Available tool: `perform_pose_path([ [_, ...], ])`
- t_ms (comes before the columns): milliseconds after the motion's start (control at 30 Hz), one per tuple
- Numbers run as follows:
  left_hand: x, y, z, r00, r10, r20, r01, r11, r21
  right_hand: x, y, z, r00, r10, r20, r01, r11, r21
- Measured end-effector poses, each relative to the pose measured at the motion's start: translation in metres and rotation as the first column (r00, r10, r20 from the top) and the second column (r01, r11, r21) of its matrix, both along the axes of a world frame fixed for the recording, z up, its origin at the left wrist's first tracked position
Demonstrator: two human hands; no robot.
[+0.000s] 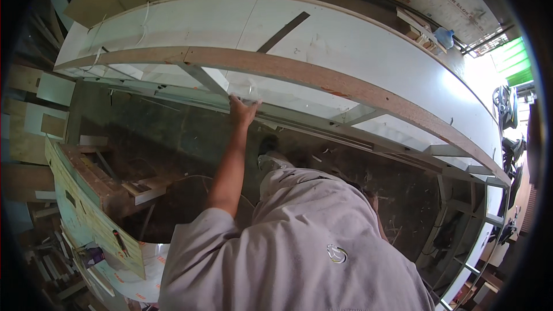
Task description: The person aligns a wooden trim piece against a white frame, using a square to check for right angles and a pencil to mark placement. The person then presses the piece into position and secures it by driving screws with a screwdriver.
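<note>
Just beyond the person's bent torso, left hand (243, 114) at the near rail (305, 122) of a long white-panelled frame (357, 52). Thumb and fingers stand moderately apart, fingertips at the rail's edge; cannot tell whether they grip it or only rest there. Right hand hidden behind the torso; finger state unknown.

Directly past the left fingertips: a clear, shiny piece (249, 89), film or rigid plastic not resolved, contact uncertain. Up and left of the fingers, close by: a cross-piece (208, 79) running from the rail to the brown wooden edge strip (276, 65). Right of the fingers, well apart: a second cross-piece (360, 114). Farther beyond the fingers, a dark flat strip (284, 31) on the white panel. Far behind the fingers, lower left: a screwdriver (120, 242) on a pale yellow board (95, 210).

Handling notes (judgement): the hold looks well placed, since the frame should be stiffest close to a cross-piece. Best to bear on solid rail, not on the clear piece, which could slide or crack. Thumb opposite the fingers, pressure even; a one-sided pull at arm's length might twist the rail. Feel lightly for splinters before loading the fingertips. Strip's curve: probably mostly lens bend; check straightness by touch.
</note>
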State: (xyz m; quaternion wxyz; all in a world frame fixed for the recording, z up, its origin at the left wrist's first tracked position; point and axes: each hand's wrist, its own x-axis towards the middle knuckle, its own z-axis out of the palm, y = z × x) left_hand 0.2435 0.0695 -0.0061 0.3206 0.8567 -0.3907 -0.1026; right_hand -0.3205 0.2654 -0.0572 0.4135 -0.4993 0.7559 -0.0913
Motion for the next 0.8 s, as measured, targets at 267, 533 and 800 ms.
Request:
perform_pose_path([
  [267,-0.002,-0.034,-0.038,0.813,0.184,-0.553,-0.294,0.949,-0.117,-0.022,0.066,-0.023,0.971,-0.236,-0.037,0.239,0.966,0.096],
  [533,-0.031,0.090,-0.033,0.449,-0.814,-0.368,0.894,0.405,0.194,-0.043,0.110,-0.025,0.947,-0.318,-0.047,0.321,0.935,0.151],
  [800,-0.108,0.039,0.031,0.649,-0.748,-0.136,0.670,0.479,0.567,-0.038,0.083,0.008,0.931,-0.364,-0.034,0.365,0.922,0.128],
])
